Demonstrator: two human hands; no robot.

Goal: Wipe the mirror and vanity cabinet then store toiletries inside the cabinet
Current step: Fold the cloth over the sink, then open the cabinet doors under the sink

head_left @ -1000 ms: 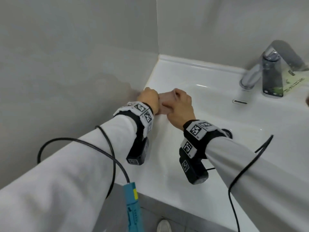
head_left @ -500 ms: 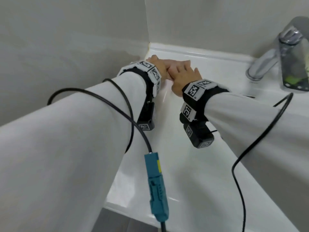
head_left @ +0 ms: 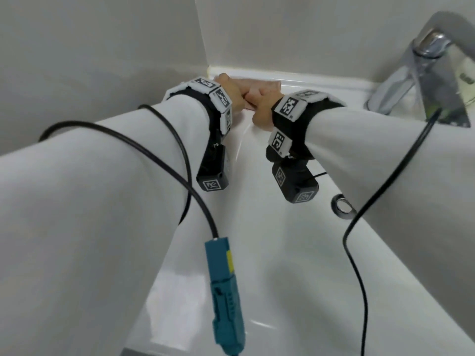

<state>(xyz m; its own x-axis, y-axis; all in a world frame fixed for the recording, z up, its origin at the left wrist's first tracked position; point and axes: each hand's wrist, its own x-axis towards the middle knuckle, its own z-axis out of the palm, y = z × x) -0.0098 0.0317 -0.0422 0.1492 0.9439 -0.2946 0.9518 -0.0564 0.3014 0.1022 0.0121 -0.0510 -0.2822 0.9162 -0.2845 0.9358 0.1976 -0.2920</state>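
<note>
Both hands bunched together on a pale pinkish cloth [head_left: 259,86] at far left corner of the basin top: left hand [head_left: 230,92] w/ fingers curled down onto the cloth's left end, right hand [head_left: 261,104] fisted just beside it, knuckles touching the left's, also pressing/gripping the cloth. How much cloth sits under the palms can't be told; only a strip shows past the fingers, lying flat along the raised back lip of the white sink [head_left: 231,253], right where it meets the grey wall [head_left: 102,47]. Each wrist wears a black band w/ white marker tags; a small black box hangs under each. White sleeves cover both forearms, filling near left & right of view. Black cable loops over left sleeve, ending in a teal connector [head_left: 226,291] hanging near centre. 2nd black cable runs down over right sleeve. Chrome drain ring [head_left: 341,204] shows in the bowl beside right forearm. Chrome faucet [head_left: 416,70] stands far right, well apart from hands. Mirror & cabinet not in frame.
</note>
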